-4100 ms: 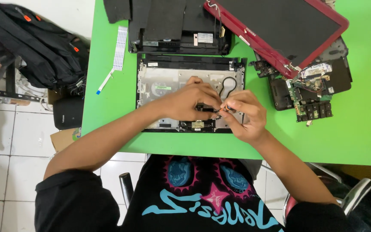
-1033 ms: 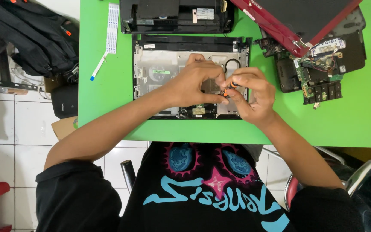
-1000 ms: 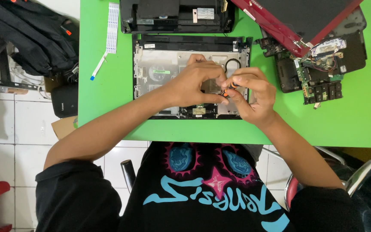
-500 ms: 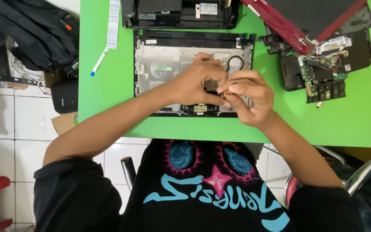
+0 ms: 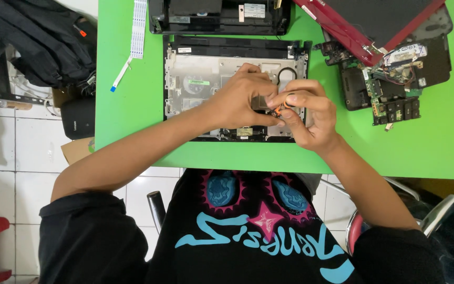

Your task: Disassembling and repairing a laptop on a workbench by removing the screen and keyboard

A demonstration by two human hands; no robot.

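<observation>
Both hands meet over the open laptop base at table centre: left hand curled, right hand pinching a small orange tool. Bare green at 4 o'clock; red laptop crowds 1 o'clock.

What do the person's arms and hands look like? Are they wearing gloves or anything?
No gloves. The left hand and right hand are both bare, with no rings, watch or bracelet that I can see. The forearms are bare too. Short black sleeves cover the upper arms, part of a black T-shirt printed with light blue lettering and a pink-and-blue design.
</observation>
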